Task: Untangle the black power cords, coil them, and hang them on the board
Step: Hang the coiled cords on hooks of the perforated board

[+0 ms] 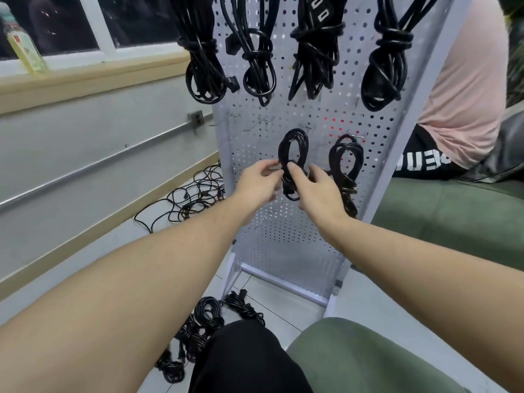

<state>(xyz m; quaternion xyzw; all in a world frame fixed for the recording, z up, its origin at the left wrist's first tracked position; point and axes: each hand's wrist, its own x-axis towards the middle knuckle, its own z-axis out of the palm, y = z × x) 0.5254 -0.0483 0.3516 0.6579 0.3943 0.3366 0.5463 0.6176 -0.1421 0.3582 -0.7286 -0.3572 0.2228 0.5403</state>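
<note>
Pegboard, white and perforated, stands upright on a frame on the tiled floor and fills the middle of the view. Beside it on the right a second person in a pink shirt sits on a green sofa. Across the board's top row hang four bundles of coiled black cords, each tied round its middle. On the lower row hang two smaller coils: one on the right hangs by itself on a hook, and the coiled cord just left of it is being handled, its top loop up at a hook. The left hand reaches in from the left, its fingers curled and pinching the coil at its wrapped middle; the right hand meets it from the other side, thumb and fingers closed round the same wrapped section, so each grip is grasping this cord. A tangle of loose black cords lies on the floor left of the board, against the wall. More coiled cords lie on the floor near the person's knee, at the board's foot. A bottle of yellow liquid stands on the window sill, top left.
</note>
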